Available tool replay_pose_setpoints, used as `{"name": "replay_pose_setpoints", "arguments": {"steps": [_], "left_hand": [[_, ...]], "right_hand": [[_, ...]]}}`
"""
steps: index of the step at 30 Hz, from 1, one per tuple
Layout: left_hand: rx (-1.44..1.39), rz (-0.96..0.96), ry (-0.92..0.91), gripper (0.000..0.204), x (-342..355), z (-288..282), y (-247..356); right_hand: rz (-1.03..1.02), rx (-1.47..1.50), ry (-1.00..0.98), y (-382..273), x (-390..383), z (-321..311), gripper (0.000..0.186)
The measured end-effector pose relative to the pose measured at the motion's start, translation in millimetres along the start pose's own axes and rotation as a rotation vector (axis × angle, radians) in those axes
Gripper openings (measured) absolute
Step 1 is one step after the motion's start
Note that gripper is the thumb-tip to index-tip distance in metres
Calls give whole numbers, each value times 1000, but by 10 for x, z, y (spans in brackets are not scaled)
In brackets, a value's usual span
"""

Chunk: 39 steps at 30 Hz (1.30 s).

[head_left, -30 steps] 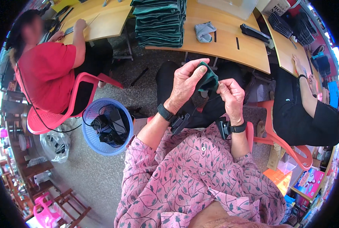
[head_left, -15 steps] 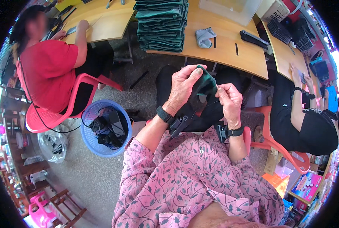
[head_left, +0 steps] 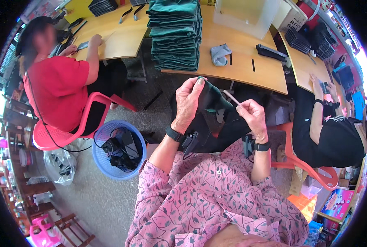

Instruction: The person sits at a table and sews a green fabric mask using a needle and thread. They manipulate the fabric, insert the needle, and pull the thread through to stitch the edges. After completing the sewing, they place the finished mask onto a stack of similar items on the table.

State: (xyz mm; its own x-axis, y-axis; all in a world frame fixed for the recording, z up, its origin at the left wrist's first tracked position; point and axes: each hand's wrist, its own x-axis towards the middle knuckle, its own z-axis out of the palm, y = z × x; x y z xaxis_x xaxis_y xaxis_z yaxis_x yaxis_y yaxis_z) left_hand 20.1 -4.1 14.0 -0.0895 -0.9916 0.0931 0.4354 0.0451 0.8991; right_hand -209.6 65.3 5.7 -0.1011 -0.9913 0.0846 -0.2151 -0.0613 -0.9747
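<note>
A wooden worktable (head_left: 270,76) is seen ahead of the lap. To the left, a co-worker in a red shirt (head_left: 60,88) is seated on a pink-red plastic chair (head_left: 53,136); to the right, a co-worker in black (head_left: 338,142) is placed at another table. On the near left part of the worktable, dark green velvety pieces are piled in a tall stack (head_left: 175,37), and behind it to the right a clear plastic box (head_left: 247,16) is set. On the floor at the left, black devices and cables are held in a blue perforated basket (head_left: 105,168). Above the lap, the left hand (head_left: 187,101) is clamped, thumb against fingers, on the upper corner of a dark green velvety piece (head_left: 210,95), which is held in the air between the two hands. The right hand (head_left: 253,117) is closed in a pinch on a slim pale stick (head_left: 232,98), its tip pointed up and left beside the piece's right edge; whether that edge is touched or also gripped cannot be told.
</note>
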Motion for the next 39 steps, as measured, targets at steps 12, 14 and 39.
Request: {"name": "replay_pose_setpoints", "arguments": {"steps": [12, 14, 39], "left_hand": [[426, 216, -131, 18, -62, 78, 115], [338, 195, -43, 17, -23, -4, 165], [964, 139, 130, 25, 1215, -652, 1248]], "right_hand": [[88, 181, -353, -134, 321, 461, 24], [154, 140, -380, 9, 374, 399, 18], [-4, 223, -248, -937, 1711, 447, 19]]}}
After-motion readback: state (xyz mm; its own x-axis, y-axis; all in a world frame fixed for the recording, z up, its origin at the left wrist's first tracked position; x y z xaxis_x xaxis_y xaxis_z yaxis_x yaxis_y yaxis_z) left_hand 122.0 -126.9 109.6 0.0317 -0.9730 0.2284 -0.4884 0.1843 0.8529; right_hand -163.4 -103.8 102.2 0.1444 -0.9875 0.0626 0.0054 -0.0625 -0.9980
